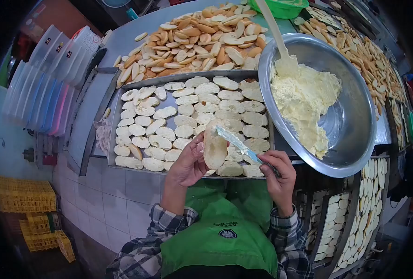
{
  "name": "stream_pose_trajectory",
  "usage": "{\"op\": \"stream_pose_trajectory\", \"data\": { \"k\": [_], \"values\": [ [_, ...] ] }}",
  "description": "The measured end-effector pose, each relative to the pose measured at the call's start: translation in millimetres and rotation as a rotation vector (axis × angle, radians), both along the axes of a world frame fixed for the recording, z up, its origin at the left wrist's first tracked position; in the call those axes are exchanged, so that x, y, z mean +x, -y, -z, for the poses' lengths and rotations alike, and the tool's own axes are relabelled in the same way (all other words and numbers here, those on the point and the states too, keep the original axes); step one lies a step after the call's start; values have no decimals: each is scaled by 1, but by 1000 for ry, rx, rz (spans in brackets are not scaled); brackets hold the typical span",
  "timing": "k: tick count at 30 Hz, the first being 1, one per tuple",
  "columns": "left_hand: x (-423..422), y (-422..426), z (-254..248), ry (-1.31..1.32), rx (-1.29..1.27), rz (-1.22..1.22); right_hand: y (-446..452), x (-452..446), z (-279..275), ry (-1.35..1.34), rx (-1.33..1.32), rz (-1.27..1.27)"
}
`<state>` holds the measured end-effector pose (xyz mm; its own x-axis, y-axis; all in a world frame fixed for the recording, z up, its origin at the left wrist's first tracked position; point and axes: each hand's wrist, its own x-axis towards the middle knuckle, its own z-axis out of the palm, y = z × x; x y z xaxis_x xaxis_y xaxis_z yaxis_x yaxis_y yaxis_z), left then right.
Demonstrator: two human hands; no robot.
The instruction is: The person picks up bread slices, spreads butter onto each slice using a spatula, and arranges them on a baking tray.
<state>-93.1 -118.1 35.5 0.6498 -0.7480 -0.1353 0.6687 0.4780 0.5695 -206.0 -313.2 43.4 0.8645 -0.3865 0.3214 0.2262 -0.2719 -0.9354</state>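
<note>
L hand (188, 162) & R hand (280, 176), fingers curled, are over near side of metal tray (169, 101) w/ bread slices (256, 131); steel bowl (343, 118) w/ cream (304, 100) at R. L hand holds bread half (214, 149), R hand grips spreader (238, 143), blade tip at half's top.

An oval bread slice (214, 151) is being held up mid-scene, its long axis running near to far, its pale, uneven face showing. A light-blue spreader (244, 149), smeared with pale cream (227, 136), is slanting leftward from near to far, its tip overlapping the slice's far right part.
</note>
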Motion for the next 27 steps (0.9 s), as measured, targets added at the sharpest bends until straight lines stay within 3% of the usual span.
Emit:
{"op": "stream_pose_trajectory", "data": {
  "k": [4,6,7,9,13,16,18,21,25,27],
  "values": [
    [-5,-5,2,-16,13,-62,3,4,6,45,-165,-13],
    [-2,-12,7,4,31,-74,12,4,5,51,-520,47],
    [0,-15,9,21,50,-81,19,3,2,75,-564,89],
    [0,-14,10,39,55,-82,20,3,-4,53,-468,183],
    [-8,-3,2,32,117,-98,-6,12,-7,72,-244,99],
    [-5,-7,5,57,62,-99,-10,14,7,76,-341,31],
    [-3,-11,4,78,38,-124,3,10,11,45,-572,162],
    [-2,-13,6,90,91,-152,7,5,7,40,-253,163],
    [-7,-7,5,109,127,-83,0,9,8,89,-433,29],
    [-9,-10,8,126,117,-75,0,14,9,26,-571,223]
  ]
}}
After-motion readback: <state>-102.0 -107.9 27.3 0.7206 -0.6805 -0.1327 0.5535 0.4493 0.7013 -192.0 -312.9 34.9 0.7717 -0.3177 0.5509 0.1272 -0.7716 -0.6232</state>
